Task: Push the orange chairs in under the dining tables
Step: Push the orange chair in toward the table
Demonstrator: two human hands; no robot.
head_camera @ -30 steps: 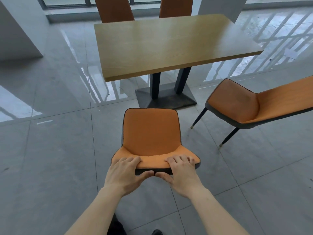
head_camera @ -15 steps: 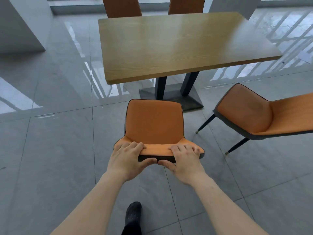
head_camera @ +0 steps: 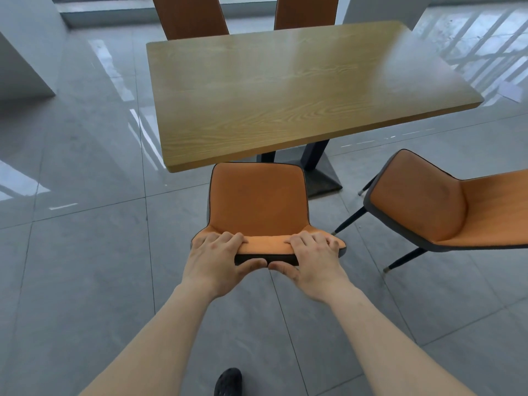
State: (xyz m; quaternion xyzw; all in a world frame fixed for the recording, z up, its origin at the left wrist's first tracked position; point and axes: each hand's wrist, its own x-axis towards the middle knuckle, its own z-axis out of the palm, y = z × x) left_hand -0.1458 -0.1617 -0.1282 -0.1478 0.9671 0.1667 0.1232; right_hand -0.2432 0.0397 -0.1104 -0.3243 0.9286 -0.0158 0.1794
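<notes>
An orange chair [head_camera: 257, 198] with a dark rim stands right in front of me, its seat front at the near edge of the wooden dining table [head_camera: 300, 90]. My left hand [head_camera: 217, 261] and my right hand [head_camera: 311, 260] both grip the top of its backrest, fingers over the front, thumbs behind. A second orange chair [head_camera: 423, 201] stands to the right, turned sideways and clear of the table. Two more orange chair backs [head_camera: 190, 15] [head_camera: 305, 11] show at the table's far side.
The table rests on a black pedestal base [head_camera: 320, 178] under its middle. Glossy grey floor tiles [head_camera: 85, 267] lie all around. A white wall block [head_camera: 23, 61] stands at far left. My dark shoe [head_camera: 228, 381] is at the bottom edge.
The chair in my hands has slid forward toward the table; its seat front now reaches the table's near edge. I have stepped closer, so table and side chair look larger.
</notes>
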